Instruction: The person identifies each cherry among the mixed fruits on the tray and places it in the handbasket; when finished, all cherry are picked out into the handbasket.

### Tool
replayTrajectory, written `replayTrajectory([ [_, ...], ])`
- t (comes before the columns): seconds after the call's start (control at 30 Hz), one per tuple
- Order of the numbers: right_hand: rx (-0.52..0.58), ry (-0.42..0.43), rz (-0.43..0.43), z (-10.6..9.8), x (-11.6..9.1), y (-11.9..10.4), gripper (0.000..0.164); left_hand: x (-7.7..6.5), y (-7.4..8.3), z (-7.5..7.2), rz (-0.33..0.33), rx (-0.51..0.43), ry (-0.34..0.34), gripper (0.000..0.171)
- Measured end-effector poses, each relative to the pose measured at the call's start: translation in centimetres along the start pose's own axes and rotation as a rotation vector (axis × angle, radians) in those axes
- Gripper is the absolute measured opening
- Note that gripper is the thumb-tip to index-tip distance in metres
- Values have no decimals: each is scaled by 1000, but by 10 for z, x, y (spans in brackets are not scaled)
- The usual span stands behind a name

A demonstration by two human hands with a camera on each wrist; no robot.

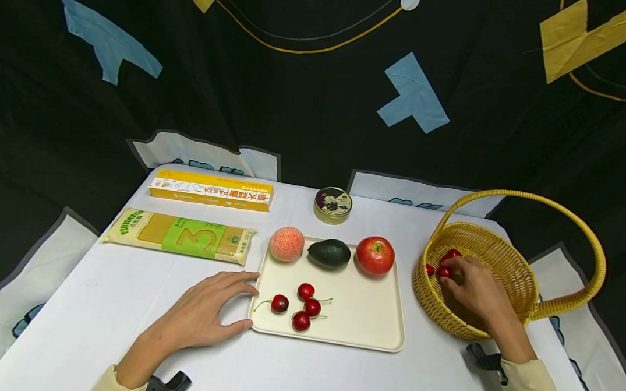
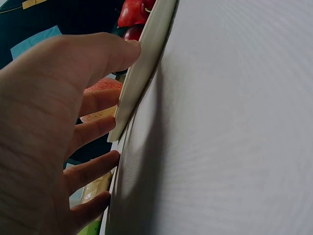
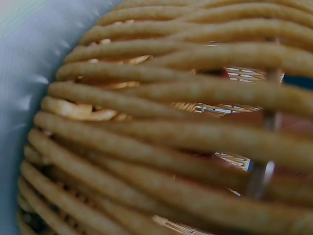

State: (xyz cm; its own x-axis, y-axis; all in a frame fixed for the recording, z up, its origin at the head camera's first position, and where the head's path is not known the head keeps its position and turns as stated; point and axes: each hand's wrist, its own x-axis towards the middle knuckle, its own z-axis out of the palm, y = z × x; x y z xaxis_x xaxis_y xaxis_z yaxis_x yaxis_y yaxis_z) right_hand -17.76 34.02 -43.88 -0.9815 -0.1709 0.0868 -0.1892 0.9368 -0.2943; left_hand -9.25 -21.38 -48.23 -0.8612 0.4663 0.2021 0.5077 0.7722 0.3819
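Observation:
My left hand [image 1: 205, 310] lies at the left edge of a cream tray [image 1: 359, 331], fingers spread, with thumb and fingertips right at the rim. Several dark red cherries [image 1: 301, 321] with stems are on the tray's front part. Along its back lie a peach-like fruit [image 1: 287, 244], a dark green avocado [image 1: 329, 253] and a red apple [image 1: 375, 256]. My right hand [image 1: 474, 287] reaches into a yellow wicker basket [image 1: 521, 274], pinching a cherry [image 1: 444, 272] between thumb and fingers. Other cherries [image 1: 453, 253] sit beside it. The basket's weave mostly hides this hand in the right wrist view.
A yellow pasta box [image 1: 210, 191] and a bag of spaghetti [image 1: 182, 235] lie at the back left. Behind the tray stands a small round tin [image 1: 333, 206]. The basket's tall handle [image 1: 599, 254] arches above its right side, near the table's right edge.

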Motion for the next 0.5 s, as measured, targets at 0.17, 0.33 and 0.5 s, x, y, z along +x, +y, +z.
replayTrajectory([
  [0.17, 1, 1, -3, -1, 0, -1, 40, 0, 0, 0, -4, 2, -2, 46],
  [0.33, -8, 23, 0, -3, -2, -2, 39, 0, 0, 0, -4, -1, -1, 46],
  [0.5, -30, 139, -44, -9, -7, -8, 36, 0, -1, -1, -7, -2, -5, 46],
])
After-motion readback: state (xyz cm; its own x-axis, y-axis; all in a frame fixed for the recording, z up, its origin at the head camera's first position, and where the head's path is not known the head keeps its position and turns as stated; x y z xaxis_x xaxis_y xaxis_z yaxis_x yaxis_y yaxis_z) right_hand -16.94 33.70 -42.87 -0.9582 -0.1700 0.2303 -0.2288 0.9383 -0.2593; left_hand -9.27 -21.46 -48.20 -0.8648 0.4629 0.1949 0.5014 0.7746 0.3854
